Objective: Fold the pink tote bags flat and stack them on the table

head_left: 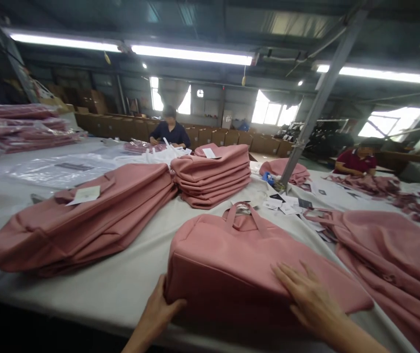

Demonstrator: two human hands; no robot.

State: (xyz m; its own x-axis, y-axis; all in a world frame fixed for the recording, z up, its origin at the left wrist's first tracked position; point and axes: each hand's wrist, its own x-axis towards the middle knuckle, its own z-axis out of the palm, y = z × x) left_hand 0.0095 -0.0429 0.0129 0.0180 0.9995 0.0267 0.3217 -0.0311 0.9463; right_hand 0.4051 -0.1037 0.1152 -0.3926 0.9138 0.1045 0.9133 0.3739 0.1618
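pink bag by the near edge of the desk, left grip clasping its left end, right grip spread flat on top; looks light, soft, saggy, best lifted by the handle.

pink bag | lying | handle at far side | white tabletop

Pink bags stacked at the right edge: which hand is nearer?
Right. The right hand lies on the pink handbag, left of the stacked bags; the left hand is at the handbag's left end, farther from them.
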